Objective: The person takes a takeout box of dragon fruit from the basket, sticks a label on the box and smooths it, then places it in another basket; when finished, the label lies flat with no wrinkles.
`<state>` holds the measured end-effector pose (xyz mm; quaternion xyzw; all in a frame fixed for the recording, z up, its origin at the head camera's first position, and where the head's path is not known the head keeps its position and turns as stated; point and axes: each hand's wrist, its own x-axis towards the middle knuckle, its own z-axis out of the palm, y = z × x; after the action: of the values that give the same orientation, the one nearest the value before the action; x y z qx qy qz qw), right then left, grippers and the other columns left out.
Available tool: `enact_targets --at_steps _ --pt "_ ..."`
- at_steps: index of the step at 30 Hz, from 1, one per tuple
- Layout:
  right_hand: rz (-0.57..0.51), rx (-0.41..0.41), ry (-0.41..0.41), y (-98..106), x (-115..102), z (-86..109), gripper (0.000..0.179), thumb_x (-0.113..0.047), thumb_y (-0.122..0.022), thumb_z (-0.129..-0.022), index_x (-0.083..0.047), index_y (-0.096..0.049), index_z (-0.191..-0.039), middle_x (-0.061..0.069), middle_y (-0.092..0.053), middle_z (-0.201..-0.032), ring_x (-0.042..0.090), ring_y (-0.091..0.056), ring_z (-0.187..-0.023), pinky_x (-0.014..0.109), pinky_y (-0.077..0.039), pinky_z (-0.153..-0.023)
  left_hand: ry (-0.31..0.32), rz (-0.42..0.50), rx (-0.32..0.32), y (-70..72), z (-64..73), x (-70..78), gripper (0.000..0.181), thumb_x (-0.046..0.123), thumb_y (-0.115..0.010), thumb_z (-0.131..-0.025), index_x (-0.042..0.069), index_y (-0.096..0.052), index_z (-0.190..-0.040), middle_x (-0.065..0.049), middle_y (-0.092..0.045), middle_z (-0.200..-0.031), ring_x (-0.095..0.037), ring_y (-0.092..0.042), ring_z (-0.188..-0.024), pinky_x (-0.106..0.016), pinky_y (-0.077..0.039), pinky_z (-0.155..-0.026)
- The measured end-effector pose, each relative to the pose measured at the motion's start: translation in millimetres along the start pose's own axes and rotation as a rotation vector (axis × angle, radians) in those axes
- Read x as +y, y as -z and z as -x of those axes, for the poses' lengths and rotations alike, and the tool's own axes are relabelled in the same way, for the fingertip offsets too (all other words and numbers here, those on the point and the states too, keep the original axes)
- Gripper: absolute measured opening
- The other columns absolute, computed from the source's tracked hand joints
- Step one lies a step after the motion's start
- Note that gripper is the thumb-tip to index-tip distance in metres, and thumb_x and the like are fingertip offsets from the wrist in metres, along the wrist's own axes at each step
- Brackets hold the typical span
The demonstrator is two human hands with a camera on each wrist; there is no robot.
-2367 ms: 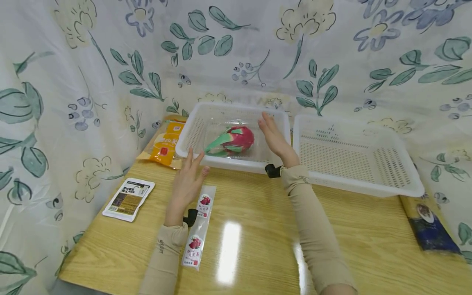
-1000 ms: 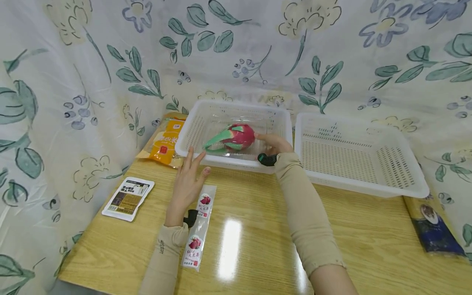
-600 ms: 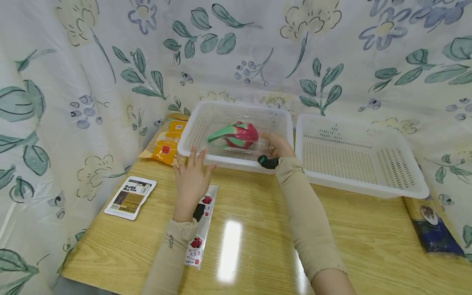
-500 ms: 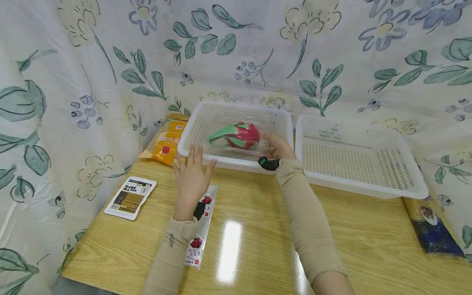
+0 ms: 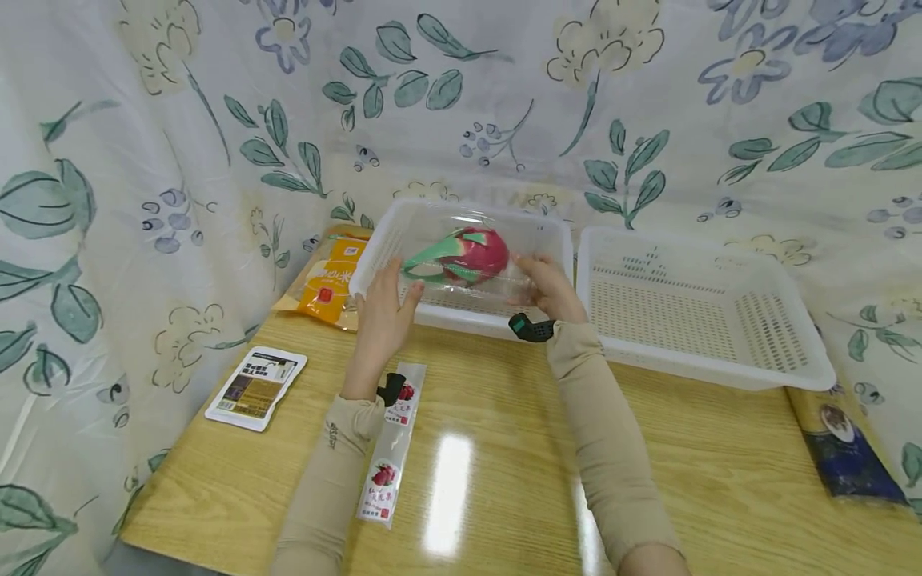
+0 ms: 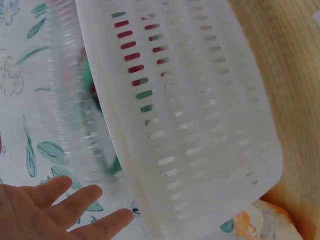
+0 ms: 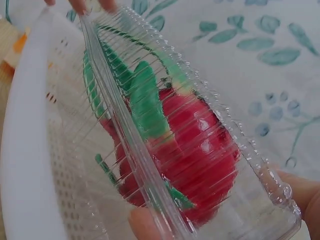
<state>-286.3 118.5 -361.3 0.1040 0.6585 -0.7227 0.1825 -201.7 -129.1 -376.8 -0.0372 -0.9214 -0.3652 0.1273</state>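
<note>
A red and green dragon fruit point(image 5: 484, 254) lies inside a clear plastic box point(image 7: 260, 220), tilted over the left white basket point(image 5: 468, 318). My right hand point(image 5: 551, 288) grips the box by its right end, with the thumb on the near side and fingers on the far side. My left hand point(image 5: 384, 316) is spread at the basket's front left corner, its fingertips near the box's left end. In the left wrist view, the left fingers point(image 6: 82, 205) are straight beside the basket wall.
A second white basket point(image 5: 670, 304) stands at right. An orange food bag point(image 5: 327, 280) and a white pouch point(image 5: 255, 388) lie at left. A strip of dragon fruit labels point(image 5: 392, 448) lies in front, and a blue bag point(image 5: 843, 440) at far right. A floral curtain point(image 5: 461, 104) hangs behind.
My right hand has lowered into the left basket, taken hold of the clear box and raised its near side. My left hand has moved forward over the basket's front rim.
</note>
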Motion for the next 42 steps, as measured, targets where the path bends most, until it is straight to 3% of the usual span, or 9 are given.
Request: enact_targets --at_steps 6,9,14,16,21,25,30,35,42 --pt "0.066 0.025 0.102 11 -11 26.5 0.068 -0.034 -0.054 -0.098 -0.016 -0.021 -0.154 0.011 -0.031 -0.155 0.033 -0.056 -0.116 0.022 -0.053 -0.053 -0.096 0.233 0.035 0.5 -8.8 3.7 0.09 0.07 -0.03 -0.092 0.008 -0.017 -0.155 -0.018 -0.023 -0.16 -0.039 -0.026 -0.146 -0.059 -0.021 -0.118" --pt "0.087 0.039 0.15 19 -13 43.5 0.067 -0.034 -0.055 -0.097 -0.02 -0.023 -0.154 0.008 -0.037 -0.152 0.024 -0.06 -0.105 0.02 -0.049 -0.05 -0.138 0.358 0.005 2.0 -11.3 8.7 0.09 0.072 -0.036 -0.09 0.014 -0.015 -0.156 -0.013 -0.017 -0.163 -0.039 -0.023 -0.147 -0.058 -0.024 -0.117" --pt "0.105 0.02 0.216 36 -10 76.7 0.065 -0.031 -0.055 -0.098 -0.018 -0.025 -0.153 0.005 -0.051 -0.121 0.01 -0.059 -0.083 0.022 -0.051 -0.054 -0.2 0.548 -0.084 3.5 -15.9 22.1 0.092 0.073 -0.048 -0.085 0.025 -0.015 -0.156 -0.005 -0.013 -0.164 -0.043 -0.019 -0.147 -0.065 -0.021 -0.114" --pt "0.121 0.012 0.232 43 -6 91.3 0.065 -0.032 -0.055 -0.098 -0.017 -0.024 -0.153 0.004 -0.052 -0.117 0.009 -0.059 -0.083 0.023 -0.05 -0.055 -0.222 0.589 -0.118 2.6 -16.9 28.7 0.088 0.066 -0.053 -0.088 0.028 -0.014 -0.156 -0.001 -0.011 -0.165 -0.042 -0.017 -0.147 -0.065 -0.018 -0.115" --pt "0.17 0.024 0.26 55 6 128.9 0.07 -0.035 -0.054 -0.098 -0.018 -0.017 -0.155 0.016 -0.045 -0.143 0.016 -0.06 -0.106 0.026 -0.057 -0.059 -0.292 0.635 -0.153 -5.7 -11.9 46.4 0.084 0.028 -0.057 -0.09 0.022 -0.008 -0.157 0.001 -0.004 -0.165 -0.031 -0.007 -0.151 -0.056 -0.009 -0.121" --pt "0.218 0.064 0.285 60 17 158.2 0.072 -0.037 -0.046 -0.101 -0.019 -0.005 -0.157 0.017 -0.022 -0.159 0.036 -0.045 -0.132 0.033 -0.06 -0.061 -0.356 0.596 -0.16 -16.5 4.9 59.8 0.089 0.024 -0.056 -0.086 0.013 -0.003 -0.157 -0.006 0.0 -0.165 -0.025 -0.001 -0.152 -0.055 -0.007 -0.121" --pt "0.317 0.153 0.29 66 31 191.7 0.08 -0.036 -0.041 -0.103 -0.03 0.022 -0.151 0.002 0.019 -0.162 0.044 -0.033 -0.139 0.031 -0.06 -0.058 -0.436 0.526 -0.162 -26.6 34.3 76.5 0.093 0.05 -0.052 -0.09 0.009 -0.002 -0.156 -0.011 0.005 -0.165 -0.028 0.001 -0.152 -0.064 -0.009 -0.117" --pt "0.466 0.222 0.387 68 49 219.6 0.08 -0.03 -0.044 -0.103 -0.037 0.019 -0.151 0.002 0.016 -0.163 0.049 -0.038 -0.133 0.033 -0.059 -0.054 -0.492 0.516 -0.149 -31.3 61.8 85.7 0.094 0.064 -0.044 -0.091 0.006 -0.007 -0.156 -0.015 0.004 -0.164 -0.031 -0.001 -0.152 -0.068 -0.01 -0.115" --pt "0.647 0.31 0.503 60 83 245.8 0.082 -0.017 -0.051 -0.101 -0.022 0.01 -0.156 0.012 0.005 -0.164 0.058 -0.039 -0.128 0.024 -0.055 -0.049 -0.392 0.516 -0.214 -33.8 97.4 79.5 0.088 0.046 -0.055 -0.089 0.008 -0.012 -0.156 -0.016 0.002 -0.164 -0.04 -0.006 -0.15 -0.073 -0.017 -0.109"
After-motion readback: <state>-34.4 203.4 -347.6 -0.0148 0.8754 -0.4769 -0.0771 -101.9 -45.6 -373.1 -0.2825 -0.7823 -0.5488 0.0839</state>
